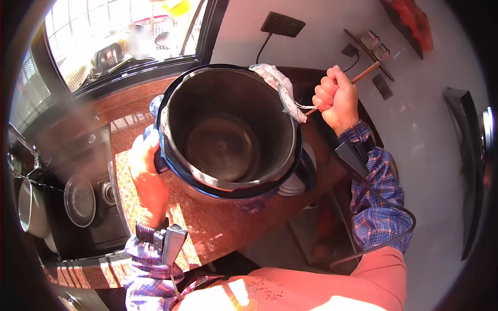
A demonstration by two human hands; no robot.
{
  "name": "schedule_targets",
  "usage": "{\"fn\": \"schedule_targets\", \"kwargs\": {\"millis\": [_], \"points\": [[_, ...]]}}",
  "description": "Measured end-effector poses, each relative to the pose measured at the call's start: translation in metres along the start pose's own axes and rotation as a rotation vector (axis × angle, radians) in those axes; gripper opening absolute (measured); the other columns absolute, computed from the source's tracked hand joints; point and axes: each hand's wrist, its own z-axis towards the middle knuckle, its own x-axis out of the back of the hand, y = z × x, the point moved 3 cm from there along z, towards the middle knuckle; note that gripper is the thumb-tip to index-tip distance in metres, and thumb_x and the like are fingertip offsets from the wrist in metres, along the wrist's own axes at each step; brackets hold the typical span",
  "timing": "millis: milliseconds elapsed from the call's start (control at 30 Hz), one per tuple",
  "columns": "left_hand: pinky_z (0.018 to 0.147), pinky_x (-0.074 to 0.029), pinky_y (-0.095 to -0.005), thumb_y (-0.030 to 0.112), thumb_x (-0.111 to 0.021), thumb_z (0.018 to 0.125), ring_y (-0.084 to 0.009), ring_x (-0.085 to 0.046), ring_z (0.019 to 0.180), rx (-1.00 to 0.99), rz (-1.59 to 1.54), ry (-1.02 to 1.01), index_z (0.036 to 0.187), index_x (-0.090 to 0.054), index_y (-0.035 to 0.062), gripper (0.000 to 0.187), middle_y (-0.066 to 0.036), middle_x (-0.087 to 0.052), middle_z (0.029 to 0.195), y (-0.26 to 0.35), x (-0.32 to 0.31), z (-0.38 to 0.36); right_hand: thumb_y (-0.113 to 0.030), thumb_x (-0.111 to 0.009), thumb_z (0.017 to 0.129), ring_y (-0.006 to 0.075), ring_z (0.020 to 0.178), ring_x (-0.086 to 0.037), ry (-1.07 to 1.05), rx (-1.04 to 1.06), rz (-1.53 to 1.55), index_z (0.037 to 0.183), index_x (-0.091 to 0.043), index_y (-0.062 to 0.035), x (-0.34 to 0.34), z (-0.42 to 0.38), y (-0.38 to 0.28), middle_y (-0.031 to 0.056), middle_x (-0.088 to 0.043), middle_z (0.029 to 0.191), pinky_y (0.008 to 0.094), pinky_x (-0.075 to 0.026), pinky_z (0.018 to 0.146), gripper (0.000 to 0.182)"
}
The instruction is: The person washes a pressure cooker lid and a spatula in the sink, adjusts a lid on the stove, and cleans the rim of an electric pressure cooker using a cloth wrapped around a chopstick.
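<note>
A large dark pot-shaped cooker housing point(220, 142) with a blue outer shell stands on the countertop, its open top facing me. My left hand point(148, 173) grips its left side, thumb at the shell and the other fingers partly hidden. In a fist above the right side, my right hand point(336, 101) holds a thin wooden stick point(366, 72). The stick's lower end reaches a crumpled whitish cloth point(277, 85) draped over the cooker's upper right rim. Some strings run from the cloth to the fist.
A sink point(98, 230) on the left holds a round metal lid point(80, 200) and a pot point(32, 205). Stacked plates point(293, 186) sit on the brown countertop point(207, 228) behind the cooker. A socket point(282, 24) with a cable is on the wall. Dishes stand by the window.
</note>
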Motion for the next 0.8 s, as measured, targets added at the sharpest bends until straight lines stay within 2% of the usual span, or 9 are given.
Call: {"fn": "schedule_targets", "kwargs": {"millis": [33,200,367,467,500,567,633,733,800], "points": [[0.084,-0.046,-0.0277,0.021,-0.047,0.098,-0.0112,-0.059,0.092,-0.119,0.181,-0.001,0.106,-0.064,-0.0006,0.028,-0.005,-0.065,0.1,0.001,0.0,0.001,-0.03,-0.044,0.101,0.0086,0.043,-0.018,0.011,-0.004,0.005,0.075,-0.042,-0.0154,0.003,-0.002,-0.001,-0.006,-0.023,0.054,0.0268,-0.017,0.042,0.03],[0.09,-0.044,-0.0275,0.022,-0.05,0.098,-0.0112,-0.059,0.096,0.146,-0.069,-0.064,0.111,-0.064,0.0006,0.028,-0.003,-0.066,0.103,0.006,-0.008,0.002,-0.026,-0.046,0.101,0.0078,0.044,-0.021,0.02,-0.163,0.104,0.079,-0.045,-0.0141,0.02,-0.009,0.003,-0.0066,-0.024,0.054,0.0263,-0.019,0.042,0.025],[0.093,-0.043,-0.0285,0.017,-0.054,0.098,-0.0164,-0.055,0.105,0.001,0.178,-0.109,0.121,-0.055,0.001,0.028,-0.006,-0.057,0.117,-0.008,0.011,0.011,-0.029,-0.048,0.101,0.0053,0.043,-0.021,-0.025,-0.181,0.08,0.082,-0.046,-0.0143,0.017,-0.001,0.012,-0.0084,-0.025,0.054,0.0233,-0.019,0.039,0.024],[0.093,-0.039,-0.0315,0.024,-0.058,0.097,-0.017,-0.05,0.101,-0.236,0.61,0.046,0.117,-0.054,0.0039,0.028,-0.005,-0.053,0.106,0.016,0.011,0.011,-0.03,-0.049,0.101,0.0047,0.043,-0.022,-0.078,-0.189,-0.005,0.082,-0.046,-0.0139,0.0,0.001,0.007,-0.0085,-0.026,0.055,0.0232,-0.019,0.039,0.025],[0.093,-0.039,-0.0363,0.027,-0.062,0.093,-0.0215,-0.052,0.103,-0.613,0.828,0.149,0.119,-0.053,0.0054,0.035,-0.008,-0.054,0.108,0.034,-0.005,-0.006,-0.029,-0.048,0.101,0.0047,0.044,-0.023,-0.096,-0.184,-0.06,0.082,-0.046,-0.0137,-0.004,0.0,0.006,-0.0084,-0.026,0.055,0.0233,-0.019,0.039,0.025],[0.095,-0.038,-0.041,0.038,-0.071,0.085,-0.027,-0.052,0.106,-0.969,0.897,-0.069,0.118,-0.055,0.0046,0.05,-0.011,-0.055,0.109,0.056,-0.043,-0.038,-0.03,-0.048,0.101,0.0047,0.044,-0.024,-0.142,-0.184,-0.056,0.083,-0.046,-0.0135,-0.003,0.007,0.011,-0.0083,-0.027,0.056,0.0236,-0.019,0.039,0.025],[0.094,-0.037,-0.0429,0.052,-0.075,0.073,-0.029,-0.054,0.106,-0.94,1.096,-0.422,0.112,-0.061,0.0052,0.063,-0.01,-0.058,0.103,0.074,-0.086,-0.073,-0.03,-0.048,0.101,0.005,0.044,-0.024,-0.089,-0.19,-0.04,0.082,-0.046,-0.0134,-0.001,0.01,0.015,-0.0081,-0.027,0.056,0.0238,-0.02,0.039,0.025],[0.082,-0.034,-0.041,0.067,-0.067,0.07,-0.0235,-0.052,0.074,-0.973,1.187,-0.414,0.077,-0.058,0.0112,0.057,-0.002,-0.05,0.071,0.05,-0.092,-0.076,-0.029,-0.046,0.102,0.0047,0.044,-0.022,-0.101,-0.204,-0.002,0.082,-0.045,-0.0141,0.002,0.002,0.01,-0.0086,-0.026,0.056,0.0232,-0.02,0.041,0.026],[0.08,-0.033,-0.0406,0.067,-0.067,0.07,-0.0233,-0.048,0.069,-0.961,1.195,-0.439,0.071,-0.052,0.012,0.057,-0.002,-0.045,0.068,0.051,-0.091,-0.072,-0.029,-0.044,0.103,0.0046,0.044,-0.021,-0.107,-0.223,0.043,0.081,-0.045,-0.0145,0.0,-0.009,0.009,-0.0088,-0.024,0.055,0.0225,-0.02,0.041,0.026]]}}
